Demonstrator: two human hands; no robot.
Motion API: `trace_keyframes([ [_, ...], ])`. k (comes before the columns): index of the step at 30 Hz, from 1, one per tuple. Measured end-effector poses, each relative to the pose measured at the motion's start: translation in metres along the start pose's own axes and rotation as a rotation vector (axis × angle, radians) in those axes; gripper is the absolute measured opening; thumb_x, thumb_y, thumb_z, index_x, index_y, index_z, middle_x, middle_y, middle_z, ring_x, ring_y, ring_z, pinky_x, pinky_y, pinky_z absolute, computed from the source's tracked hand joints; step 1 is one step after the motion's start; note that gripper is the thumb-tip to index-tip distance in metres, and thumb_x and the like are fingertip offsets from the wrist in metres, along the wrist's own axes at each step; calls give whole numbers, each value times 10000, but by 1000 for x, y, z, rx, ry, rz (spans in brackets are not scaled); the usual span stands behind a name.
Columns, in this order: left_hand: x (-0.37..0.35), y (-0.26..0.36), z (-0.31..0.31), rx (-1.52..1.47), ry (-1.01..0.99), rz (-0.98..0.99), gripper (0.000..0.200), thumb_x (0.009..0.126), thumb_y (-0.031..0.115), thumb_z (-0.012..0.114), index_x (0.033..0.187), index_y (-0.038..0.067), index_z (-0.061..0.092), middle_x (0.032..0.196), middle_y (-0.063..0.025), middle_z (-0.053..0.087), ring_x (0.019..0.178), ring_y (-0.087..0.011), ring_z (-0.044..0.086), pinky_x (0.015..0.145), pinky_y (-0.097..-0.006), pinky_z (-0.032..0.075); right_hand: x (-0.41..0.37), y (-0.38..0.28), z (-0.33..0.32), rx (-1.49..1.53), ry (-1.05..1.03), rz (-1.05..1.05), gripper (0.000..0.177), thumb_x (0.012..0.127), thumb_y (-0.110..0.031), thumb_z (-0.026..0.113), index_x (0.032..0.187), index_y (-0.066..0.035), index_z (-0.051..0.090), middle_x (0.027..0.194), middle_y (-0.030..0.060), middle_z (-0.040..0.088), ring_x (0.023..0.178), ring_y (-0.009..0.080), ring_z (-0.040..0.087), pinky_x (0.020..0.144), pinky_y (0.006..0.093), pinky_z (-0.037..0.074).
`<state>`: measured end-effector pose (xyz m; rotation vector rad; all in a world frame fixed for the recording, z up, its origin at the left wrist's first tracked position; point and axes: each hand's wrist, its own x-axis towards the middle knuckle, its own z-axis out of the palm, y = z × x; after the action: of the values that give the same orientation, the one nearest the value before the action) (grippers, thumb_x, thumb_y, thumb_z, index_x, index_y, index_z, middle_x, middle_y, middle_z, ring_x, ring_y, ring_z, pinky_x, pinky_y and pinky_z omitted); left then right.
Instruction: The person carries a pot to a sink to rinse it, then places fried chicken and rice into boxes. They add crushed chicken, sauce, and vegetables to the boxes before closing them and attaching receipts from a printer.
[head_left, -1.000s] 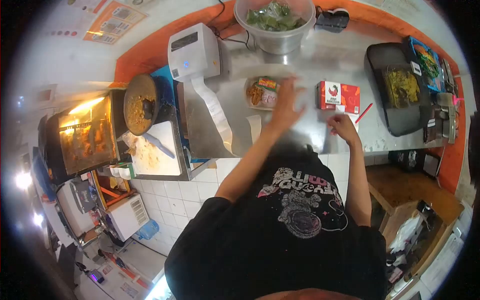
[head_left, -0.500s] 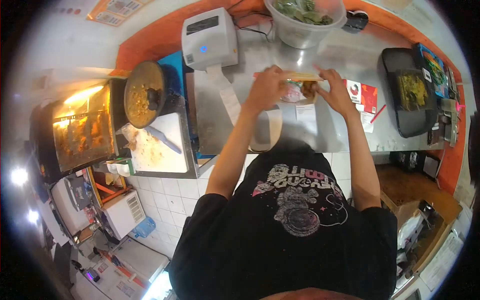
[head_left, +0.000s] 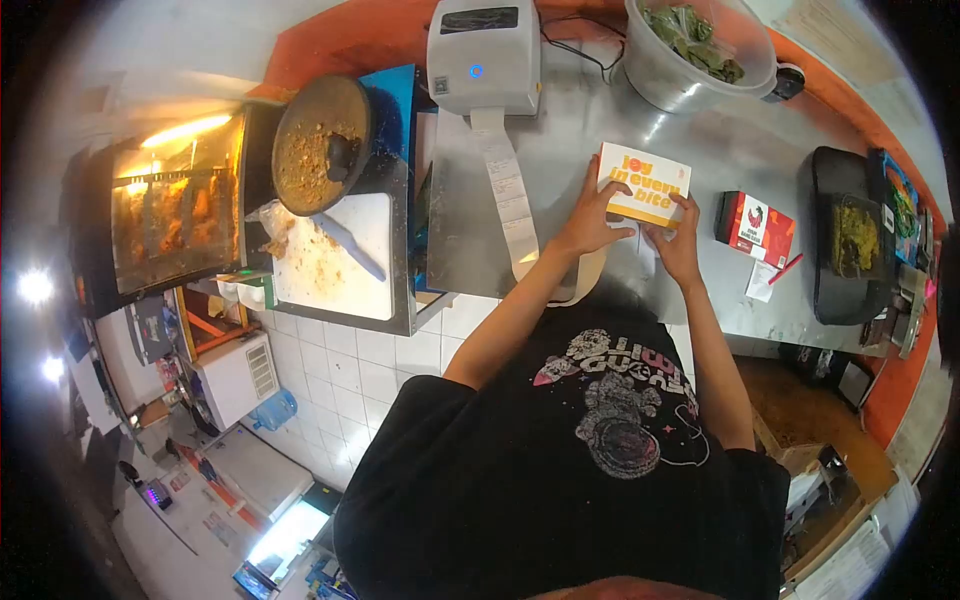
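Note:
A white and yellow cardboard food box [head_left: 650,180], lettered "joy in every bite", stands on the steel counter with its lid down. My left hand [head_left: 598,218] grips its left side, thumb across the near corner. At the right front corner my right hand [head_left: 675,243] clasps the box, thumb low and fingers along the side. The lid hides whatever lies inside. Right of my hands sits a red and white box [head_left: 757,228]. Just below that, a red pen [head_left: 786,274] lies by a white slip of paper [head_left: 761,281].
A label printer [head_left: 487,60] trails a long paper strip [head_left: 508,190] toward the counter's front edge. Behind stands a clear tub [head_left: 650,85] of leaves. At left are a stone mortar [head_left: 285,150], a knife [head_left: 350,247] on a white cutting board [head_left: 335,285], and a lit food cabinet [head_left: 180,205].
The box went from open, with food and a wrapped item showing, to lid down. Both hands moved from its raised lid to its sides. The head view has shifted.

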<state>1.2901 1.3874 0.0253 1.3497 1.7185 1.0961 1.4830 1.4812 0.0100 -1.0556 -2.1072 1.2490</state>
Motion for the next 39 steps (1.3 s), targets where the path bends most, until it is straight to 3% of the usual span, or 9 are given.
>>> trace_keyframes([
  [4, 1, -1, -7, -15, 87, 65, 846, 643, 278, 881, 1370, 164, 462, 1469, -288, 194, 1381, -475, 229, 1126, -478, 300, 3, -10, -7, 73, 29, 6, 686, 794, -111, 760, 1375, -83, 397, 1434, 173, 346, 1321, 296, 369, 1082, 398, 340],
  [6, 4, 4, -12, 9, 104, 48, 815, 740, 308, 822, 1439, 172, 425, 1359, -240, 332, 1274, -412, 373, 1080, -441, 360, 7, -5, -16, 77, 32, -23, 639, 825, -129, 737, 1374, -79, 414, 1408, 155, 386, 1294, 283, 399, 1080, 393, 342],
  [8, 5, 12, -17, -45, 116, 12, 738, 787, 312, 783, 1424, 155, 445, 1316, -229, 378, 1239, -388, 407, 1058, -430, 378, 11, -3, -25, 97, 77, -41, 489, 923, -198, 648, 1358, -76, 461, 1359, 109, 470, 1244, 248, 458, 1066, 375, 352],
  [15, 14, 22, -24, -55, 197, -19, 561, 896, 276, 678, 1392, 109, 474, 1283, -238, 505, 1216, -346, 503, 1016, -391, 418, 23, -36, -34, 286, 82, 127, 483, 974, -265, 583, 1394, -89, 424, 1383, 97, 444, 1264, 216, 436, 1042, 351, 378],
  [18, 9, 22, -24, -287, 184, -1, 529, 899, 234, 675, 1377, 104, 486, 1374, -267, 473, 1286, -351, 476, 1022, -403, 418, 19, -27, -26, 395, 53, 138, 510, 963, -232, 602, 1408, -89, 398, 1399, 107, 435, 1280, 225, 428, 1073, 360, 351],
  [22, 5, 6, -20, -225, 162, 57, 567, 879, 202, 701, 1385, 95, 470, 1409, -280, 446, 1322, -347, 449, 1039, -409, 405, 12, -19, -26, 417, 4, 118, 552, 946, -196, 623, 1425, -96, 367, 1409, 107, 429, 1293, 234, 421, 1084, 368, 341],
  [28, 0, -5, -13, -288, 103, 26, 738, 814, 193, 768, 1445, 116, 393, 1500, -260, 322, 1405, -335, 325, 1080, -401, 381, 13, -23, -29, 482, -23, 174, 584, 930, -171, 639, 1437, -129, 351, 1427, 106, 408, 1303, 240, 416, 1080, 384, 357],
  [33, -11, -5, -16, -185, 4, 82, 958, 718, 189, 836, 1498, 104, 287, 1552, -242, 214, 1474, -330, 107, 1164, -416, 238, 10, -12, -37, 391, -80, 136, 615, 906, -170, 664, 1438, -145, 357, 1437, 101, 405, 1311, 244, 413, 1086, 391, 358],
  [39, -19, -6, -20, -177, -94, 58, 1093, 653, 191, 868, 1527, 116, 216, 1572, -264, 87, 1471, -374, 69, 1161, -422, 232, 15, -9, -54, 355, -185, 148, 688, 861, -170, 701, 1453, -147, 350, 1473, 80, 386, 1337, 246, 394, 1119, 399, 319],
])
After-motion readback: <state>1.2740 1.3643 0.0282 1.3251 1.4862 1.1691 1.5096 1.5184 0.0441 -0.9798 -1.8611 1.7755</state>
